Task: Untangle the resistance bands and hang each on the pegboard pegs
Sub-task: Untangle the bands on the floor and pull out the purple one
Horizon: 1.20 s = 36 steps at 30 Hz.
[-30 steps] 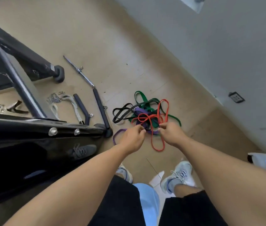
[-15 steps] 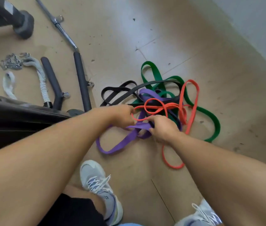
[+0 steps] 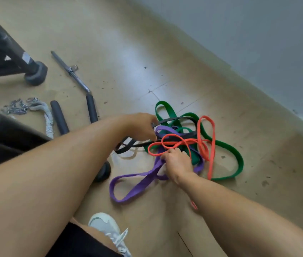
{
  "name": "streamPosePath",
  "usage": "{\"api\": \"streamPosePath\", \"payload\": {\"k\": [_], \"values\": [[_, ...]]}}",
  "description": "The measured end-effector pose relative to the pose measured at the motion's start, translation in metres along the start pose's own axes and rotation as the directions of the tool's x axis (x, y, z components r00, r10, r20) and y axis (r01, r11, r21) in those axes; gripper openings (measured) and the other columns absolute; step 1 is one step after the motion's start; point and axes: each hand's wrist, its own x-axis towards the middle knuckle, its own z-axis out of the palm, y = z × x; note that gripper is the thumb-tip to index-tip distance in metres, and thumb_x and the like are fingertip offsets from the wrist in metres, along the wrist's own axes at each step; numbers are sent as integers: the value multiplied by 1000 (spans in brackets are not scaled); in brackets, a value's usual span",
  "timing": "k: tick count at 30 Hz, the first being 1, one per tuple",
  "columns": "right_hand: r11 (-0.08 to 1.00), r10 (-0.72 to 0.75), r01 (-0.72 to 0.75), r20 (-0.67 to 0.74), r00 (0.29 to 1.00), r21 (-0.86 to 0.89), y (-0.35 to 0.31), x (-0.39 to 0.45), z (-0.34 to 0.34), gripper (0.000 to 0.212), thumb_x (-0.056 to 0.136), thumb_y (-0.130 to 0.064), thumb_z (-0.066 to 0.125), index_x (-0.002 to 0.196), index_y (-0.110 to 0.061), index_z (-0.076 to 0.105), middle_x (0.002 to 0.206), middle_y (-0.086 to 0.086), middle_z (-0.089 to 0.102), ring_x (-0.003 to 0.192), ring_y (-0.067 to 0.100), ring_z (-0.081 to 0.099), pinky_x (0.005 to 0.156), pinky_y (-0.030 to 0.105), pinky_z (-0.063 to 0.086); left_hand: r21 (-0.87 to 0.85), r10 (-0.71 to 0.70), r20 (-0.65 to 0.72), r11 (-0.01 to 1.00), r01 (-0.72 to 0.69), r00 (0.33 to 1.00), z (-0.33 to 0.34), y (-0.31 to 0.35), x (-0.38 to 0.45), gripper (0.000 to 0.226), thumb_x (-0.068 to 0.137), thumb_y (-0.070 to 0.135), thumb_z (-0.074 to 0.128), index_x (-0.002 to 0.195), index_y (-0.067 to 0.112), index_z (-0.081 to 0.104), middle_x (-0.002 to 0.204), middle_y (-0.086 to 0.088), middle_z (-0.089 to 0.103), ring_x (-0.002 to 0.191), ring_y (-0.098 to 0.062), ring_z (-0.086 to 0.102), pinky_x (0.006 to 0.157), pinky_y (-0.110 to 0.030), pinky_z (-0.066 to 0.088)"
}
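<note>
Both bare arms are reaching down and forward; the left hand is curling its fingers in a grip, the right hand likewise

Tan floor, grey wall

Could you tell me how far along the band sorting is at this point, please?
Nothing looks done: the green band, red band, purple band and black band lie knotted together on the floor. In hand: the left hand grips the black band while the right hand holds the purple one. All separating and hanging remains; no pegboard is in view.
</note>
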Motion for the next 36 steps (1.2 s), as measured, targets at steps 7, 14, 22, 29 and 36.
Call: {"api": "streamPosePath", "payload": {"k": [7, 14, 22, 29, 36], "values": [[954, 97, 7, -332, 938, 300, 3, -52, -131, 31, 88, -18, 55, 109, -33, 72, 109, -1, 73, 98, 28, 67, 79, 35, 50, -231, 50, -91, 970, -70, 995, 2, -8, -53, 93, 85, 31, 81, 158, 25, 24, 156, -6, 44, 131, -26, 54, 102, -32, 45], [829, -77, 451, -730, 679, 332, -36, -127, -250, 29, 86, -3, 62, 86, -32, 61, 94, -6, 78, 68, 8, 68, 64, 35, 57, -495, 142, -352, 811, -313, 925, -1, 20, -111, 114, 63, 46, 94, 155, 30, 30, 150, 1, 49, 135, -20, 51, 109, -39, 46], [506, -248, 823, -871, 424, 257, -63, -212, -326, 23, 89, 5, 70, 101, -13, 63, 108, 4, 76, 99, 19, 75, 88, 33, 61, -495, 121, -723, 595, -633, 680, -14, 74, -145, 18, 88, 23, 79, 98, 11, 71, 89, -5, 74, 78, -5, 72, 73, -18, 55], [681, -181, 340, -301, 936, 648, 2, -156, -276, 81, 80, 3, 78, 150, -22, 45, 135, -1, 60, 125, 21, 60, 85, 17, 55, -691, -28, -701, 275, -668, 713, -28, 98, -148, 23, 101, 3, 54, 81, 3, 64, 59, -10, 64, 54, -26, 66, 67, -39, 57], [785, -276, 279, -91, 957, 553, -18, -111, -206, 67, 68, -55, 90, 121, -21, 68, 115, -4, 74, 107, 13, 70, 95, 38, 58, -804, 68, -594, -65, -591, 801, -50, 124, -163, 10, 91, 13, 72, 87, 14, 64, 54, -2, 49, 44, -15, 46, 55, -32, 55]]}}
